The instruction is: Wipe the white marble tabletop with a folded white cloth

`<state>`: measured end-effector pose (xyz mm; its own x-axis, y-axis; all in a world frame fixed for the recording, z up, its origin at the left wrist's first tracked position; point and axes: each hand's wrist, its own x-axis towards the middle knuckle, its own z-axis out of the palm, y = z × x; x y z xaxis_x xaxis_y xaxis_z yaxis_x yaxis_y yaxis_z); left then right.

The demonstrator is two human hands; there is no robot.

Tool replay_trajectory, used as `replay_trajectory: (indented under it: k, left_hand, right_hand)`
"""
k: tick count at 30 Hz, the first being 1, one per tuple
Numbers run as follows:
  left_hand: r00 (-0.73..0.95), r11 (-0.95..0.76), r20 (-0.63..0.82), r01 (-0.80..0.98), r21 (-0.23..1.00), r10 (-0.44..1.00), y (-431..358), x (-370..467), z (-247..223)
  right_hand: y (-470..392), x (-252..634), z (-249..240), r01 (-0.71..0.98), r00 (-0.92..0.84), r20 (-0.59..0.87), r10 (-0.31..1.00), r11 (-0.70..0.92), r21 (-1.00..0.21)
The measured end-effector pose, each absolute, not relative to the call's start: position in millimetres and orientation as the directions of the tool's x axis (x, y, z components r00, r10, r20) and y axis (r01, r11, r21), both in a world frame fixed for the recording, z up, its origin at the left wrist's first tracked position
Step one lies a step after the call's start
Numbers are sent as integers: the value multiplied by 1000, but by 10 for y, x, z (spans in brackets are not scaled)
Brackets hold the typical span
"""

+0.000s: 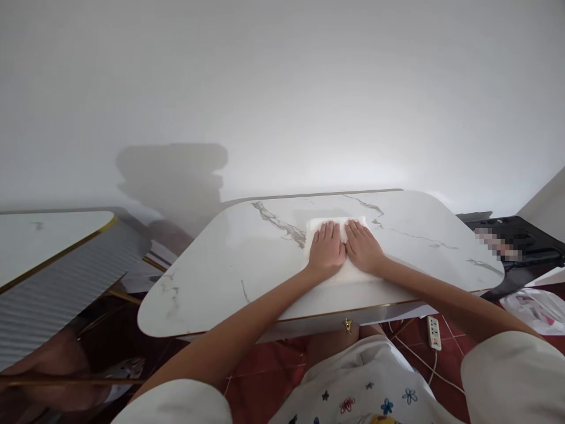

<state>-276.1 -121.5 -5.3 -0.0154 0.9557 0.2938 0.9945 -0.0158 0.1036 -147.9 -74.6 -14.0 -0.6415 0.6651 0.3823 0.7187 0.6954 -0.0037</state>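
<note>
A white cloth (348, 272) lies flat on the marble-patterned white tabletop (212, 265), right of its middle. My left hand (327, 247) rests palm down on the cloth's left part, its fingers stretched out and pointing toward the wall. Beside it, my right hand (362, 244) lies flat on the cloth's right part, fingers extended. The thumbs meet or nearly meet between the hands. Neither hand grips anything; the cloth is under both palms.
A white wall (282, 106) stands behind the table. At left is another table with a gold edge (57, 253). A black surface (525, 235) adjoins the right end. A power strip (434, 333) and cables lie on the red floor, near a plastic bag (536, 309).
</note>
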Motion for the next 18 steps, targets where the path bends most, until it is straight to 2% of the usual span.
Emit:
replay_trajectory:
  k: [10, 18]
  left_hand:
    - [29, -68, 321, 992, 110, 947, -1745, -2475, -95]
    - [39, -69, 227, 989, 128, 973, -1532, -2203, -9]
  right_hand:
    - [-1301, -1146, -221, 719, -612, 469, 637, 695, -5]
    - [-1128, -874, -126, 741, -621, 367, 693, 671, -12]
